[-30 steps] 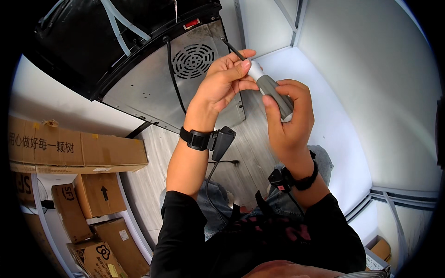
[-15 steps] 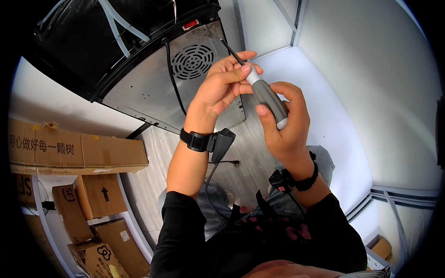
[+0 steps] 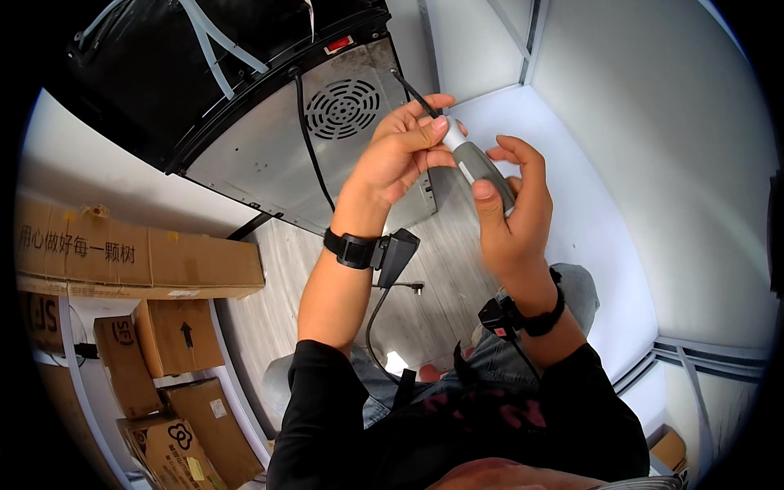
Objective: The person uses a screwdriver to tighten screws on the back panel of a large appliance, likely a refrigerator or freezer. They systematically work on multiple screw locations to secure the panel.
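A screwdriver [image 3: 482,167] with a grey handle and a pale collar slants up and to the left. Its dark shaft reaches the upper right corner of a metal panel [image 3: 269,155], where the tip meets what looks like a screw. My left hand [image 3: 400,147] pinches the screwdriver at the collar between thumb and fingers, close to the shaft. Around the lower end of the handle sits my right hand [image 3: 523,204], thumb on one side and fingers on the other, in a loose hold with the index finger raised off the handle.
The panel has a round vent [image 3: 343,109], a red switch [image 3: 338,45] and a black cable [image 3: 309,147]; it belongs to a black-cased appliance [image 3: 163,73]. Cardboard boxes [image 3: 204,261] fill a shelf at the left. A white wall [image 3: 653,163] stands close on the right. A plug [image 3: 418,287] lies on the floor.
My right hand has loosened on the handle, its fingers spreading and shifting slightly right. The handle has turned, showing a pale label. My left hand keeps its pinch.
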